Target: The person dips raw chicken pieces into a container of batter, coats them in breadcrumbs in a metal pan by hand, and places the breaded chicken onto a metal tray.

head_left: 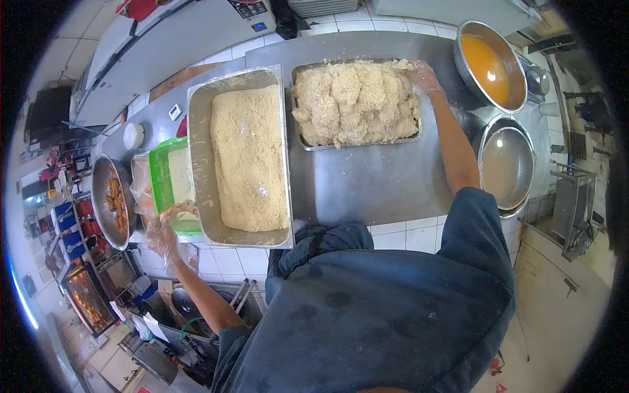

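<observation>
My left hand [163,237], in a clear plastic glove, is at the near left corner of a green-rimmed container [160,177] of whitish contents. Its crumb-coated fingers stretch over that corner; I make out nothing held. My right hand [424,76], also gloved, rests against the right end of a heap of crumb-coated pieces [354,98] piled in a metal tray [373,143]. Its fingertips blend into the coating, so their grip is unclear. Between my hands stands a deep steel pan [285,164] of pale breadcrumbs [249,157].
At the right, a steel bowl [462,65] holds orange liquid, with a second bowl [481,157] of cloudy liquid nearer me. A bowl [98,190] of brown pieces stands at far left, near a bag [141,180] and a small white timer [175,112]. The steel table [367,190] ends before my body.
</observation>
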Available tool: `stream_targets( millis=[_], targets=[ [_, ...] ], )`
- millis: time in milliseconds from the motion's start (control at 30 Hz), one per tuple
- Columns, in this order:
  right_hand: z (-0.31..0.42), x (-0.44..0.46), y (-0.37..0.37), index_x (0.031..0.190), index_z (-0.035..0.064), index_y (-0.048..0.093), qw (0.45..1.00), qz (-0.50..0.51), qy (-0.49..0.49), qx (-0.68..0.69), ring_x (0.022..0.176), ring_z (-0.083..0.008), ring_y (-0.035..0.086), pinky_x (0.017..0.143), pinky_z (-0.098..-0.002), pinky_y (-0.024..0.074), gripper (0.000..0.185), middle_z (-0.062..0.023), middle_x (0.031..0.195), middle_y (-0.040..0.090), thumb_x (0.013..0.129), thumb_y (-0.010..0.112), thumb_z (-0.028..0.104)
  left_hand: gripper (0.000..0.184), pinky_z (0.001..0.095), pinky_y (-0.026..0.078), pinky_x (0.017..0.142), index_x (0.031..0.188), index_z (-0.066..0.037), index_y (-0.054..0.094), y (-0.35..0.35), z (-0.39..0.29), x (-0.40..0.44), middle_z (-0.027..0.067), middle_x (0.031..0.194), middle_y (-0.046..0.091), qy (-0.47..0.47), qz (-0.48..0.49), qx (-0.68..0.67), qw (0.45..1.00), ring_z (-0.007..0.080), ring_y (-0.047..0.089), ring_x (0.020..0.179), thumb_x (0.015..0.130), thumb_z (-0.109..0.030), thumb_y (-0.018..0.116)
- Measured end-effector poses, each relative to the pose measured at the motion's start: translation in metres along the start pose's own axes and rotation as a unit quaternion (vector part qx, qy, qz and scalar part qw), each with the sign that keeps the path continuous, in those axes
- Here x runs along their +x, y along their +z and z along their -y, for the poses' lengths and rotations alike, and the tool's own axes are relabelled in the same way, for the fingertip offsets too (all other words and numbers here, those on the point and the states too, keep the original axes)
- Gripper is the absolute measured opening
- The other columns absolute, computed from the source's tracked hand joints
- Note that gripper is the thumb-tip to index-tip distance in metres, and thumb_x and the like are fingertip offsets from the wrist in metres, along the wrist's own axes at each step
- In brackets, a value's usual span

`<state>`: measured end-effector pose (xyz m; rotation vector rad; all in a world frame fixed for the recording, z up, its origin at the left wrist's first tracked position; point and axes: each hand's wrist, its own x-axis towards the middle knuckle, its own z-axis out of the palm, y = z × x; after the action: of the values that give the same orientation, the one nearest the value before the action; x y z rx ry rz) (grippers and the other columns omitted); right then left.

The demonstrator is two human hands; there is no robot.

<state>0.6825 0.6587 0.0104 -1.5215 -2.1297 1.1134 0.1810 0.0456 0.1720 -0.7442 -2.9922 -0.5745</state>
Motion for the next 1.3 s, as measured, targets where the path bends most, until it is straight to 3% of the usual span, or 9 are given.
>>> stream_targets(
  millis=[300, 400, 500, 600, 700, 900, 1033, 1200, 1300],
  targets=[
    [-0.041, 0.06, 0.024, 0.114, 0.0068, 0.071, 0.974, -0.025, -0.019, -0.227, 0.1, -0.0246, 0.068, 0.092, -0.0345, 0.0501, 0.048, -0.0123, 0.107, 0.073, 0.09, 0.062, 0.048, 0.025, 0.0332, 0.051, 0.071, 0.1, -0.009, 0.077, 0.02, 0.044, 0.012, 0.0076, 0.091, 0.075, 0.057, 0.003, 0.028, 0.998, 0.0191, 0.069, 0.079, 0.09, -0.029, 0.066],
    [-0.015, 0.028, -0.001, 0.115, 0.0078, 0.071, 0.99, -0.137, -0.028, -0.009, 0.098, -0.0225, 0.068, 0.089, -0.0336, 0.0506, 0.047, -0.0117, 0.106, 0.073, 0.092, 0.061, 0.047, 0.026, 0.0331, 0.051, 0.072, 0.1, -0.008, 0.076, 0.006, -0.006, -0.002, 0.0078, 0.092, 0.075, 0.013, 0.022, -0.041, 0.999, 0.019, 0.07, 0.08, 0.09, -0.028, 0.065],
    [-0.032, 0.009, -0.018, 0.127, 0.0114, 0.066, 0.99, -0.095, 0.104, 0.031, 0.107, -0.0241, 0.067, 0.094, -0.0372, 0.05, 0.059, -0.0097, 0.118, 0.071, 0.09, 0.061, 0.056, 0.025, 0.0337, 0.051, 0.073, 0.1, -0.008, 0.077, 0.017, 0.013, 0.003, 0.0083, 0.091, 0.075, 0.019, 0.018, -0.072, 0.997, 0.0196, 0.069, 0.08, 0.09, -0.027, 0.064],
    [-0.184, 0.042, 0.015, 0.123, 0.011, 0.069, 0.998, 0.043, 0.05, -0.021, 0.107, -0.0235, 0.066, 0.095, -0.0367, 0.049, 0.057, -0.0101, 0.117, 0.072, 0.09, 0.059, 0.057, 0.022, 0.029, 0.053, 0.077, 0.101, 0.003, 0.074, 0.015, -0.005, -0.001, 0.01, 0.094, 0.075, 0.04, 0.038, -0.134, 0.989, 0.0169, 0.069, 0.082, 0.09, -0.015, 0.068],
    [-0.132, -0.003, 0.018, 0.115, 0.0035, 0.071, 0.972, 0.005, 0.148, 0.184, 0.091, -0.0143, 0.063, 0.085, -0.029, 0.0499, 0.047, -0.0033, 0.103, 0.071, 0.09, 0.07, 0.043, 0.022, 0.0301, 0.053, 0.075, 0.101, 0.002, 0.074, 0.006, -0.034, -0.009, 0.0091, 0.092, 0.075, 0.018, 0.028, -0.057, 0.998, 0.0165, 0.068, 0.081, 0.089, -0.016, 0.069],
    [-0.093, -0.022, 0.0, 0.103, -0.0001, 0.075, 0.992, -0.014, 0.078, -0.102, 0.088, -0.0139, 0.063, 0.079, -0.0306, 0.049, 0.043, -0.0067, 0.095, 0.073, 0.089, 0.07, 0.04, 0.023, 0.033, 0.051, 0.075, 0.099, -0.01, 0.079, 0.0, -0.038, -0.01, 0.0077, 0.09, 0.076, -0.007, 0.03, -0.076, 0.997, 0.0197, 0.069, 0.082, 0.088, -0.027, 0.068],
    [-0.067, -0.054, -0.004, 0.113, 0.0, 0.07, 0.971, 0.045, 0.172, 0.161, 0.094, -0.0229, 0.067, 0.084, -0.0363, 0.0533, 0.044, -0.0127, 0.104, 0.071, 0.09, 0.067, 0.038, 0.024, 0.0327, 0.051, 0.075, 0.1, -0.01, 0.078, 0.016, 0.002, -0.002, 0.0081, 0.09, 0.076, 0.01, 0.016, -0.1, 0.995, 0.02, 0.07, 0.081, 0.087, -0.028, 0.069],
    [-0.085, -0.057, 0.008, 0.125, -0.0015, 0.059, 0.816, 0.073, 0.197, 0.538, 0.091, -0.0202, 0.065, 0.083, -0.031, 0.056, 0.039, -0.0108, 0.107, 0.066, 0.095, 0.061, 0.024, 0.024, 0.0329, 0.052, 0.075, 0.101, -0.01, 0.078, 0.001, -0.044, -0.014, 0.0089, 0.091, 0.076, -0.007, 0.014, -0.047, 0.999, 0.0209, 0.071, 0.082, 0.087, -0.028, 0.071],
    [-0.084, -0.049, 0.006, 0.123, 0.001, 0.059, 0.796, 0.138, 0.165, 0.566, 0.096, -0.0222, 0.064, 0.08, -0.0338, 0.0566, 0.035, -0.0098, 0.109, 0.064, 0.095, 0.061, 0.022, 0.022, 0.0327, 0.052, 0.074, 0.1, -0.008, 0.078, -0.003, -0.048, -0.015, 0.0083, 0.09, 0.076, 0.01, 0.001, 0.029, 1.0, 0.0194, 0.07, 0.082, 0.085, -0.024, 0.073]
  ],
)
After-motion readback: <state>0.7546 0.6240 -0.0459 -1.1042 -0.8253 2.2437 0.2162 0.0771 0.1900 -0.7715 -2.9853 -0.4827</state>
